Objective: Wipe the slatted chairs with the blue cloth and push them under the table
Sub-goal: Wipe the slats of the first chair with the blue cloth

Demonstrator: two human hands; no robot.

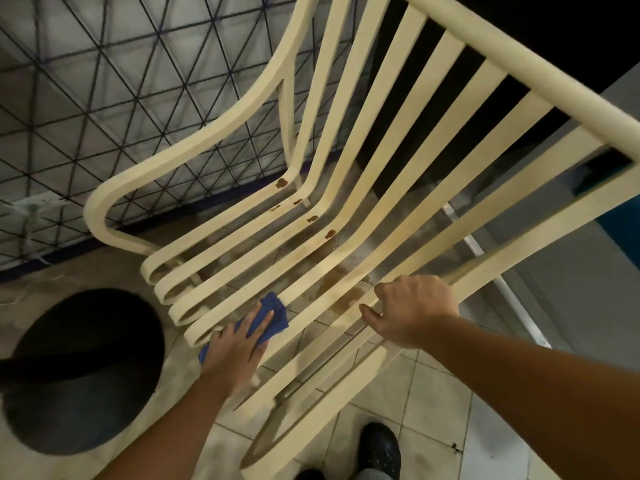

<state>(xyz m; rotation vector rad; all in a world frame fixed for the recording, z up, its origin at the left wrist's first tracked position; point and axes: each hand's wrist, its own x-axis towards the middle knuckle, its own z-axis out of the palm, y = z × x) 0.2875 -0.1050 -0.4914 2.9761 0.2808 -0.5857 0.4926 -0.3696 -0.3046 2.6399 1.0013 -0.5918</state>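
Note:
A cream slatted chair [349, 188] fills the view, seen from above, with brown rust spots near the bend of its slats. The folded blue cloth [273, 317] lies on a slat near the seat's front edge. My left hand [239, 344] presses flat on the cloth with straight fingers. My right hand [412, 310] grips a slat further right, fingers curled round it.
A wall with a dark triangular grid pattern [104, 98] stands behind the chair at the left. A dark round object [79, 368] sits on the tiled floor at lower left. My black shoe [379, 448] shows at the bottom. A dark surface [519, 29] lies at upper right.

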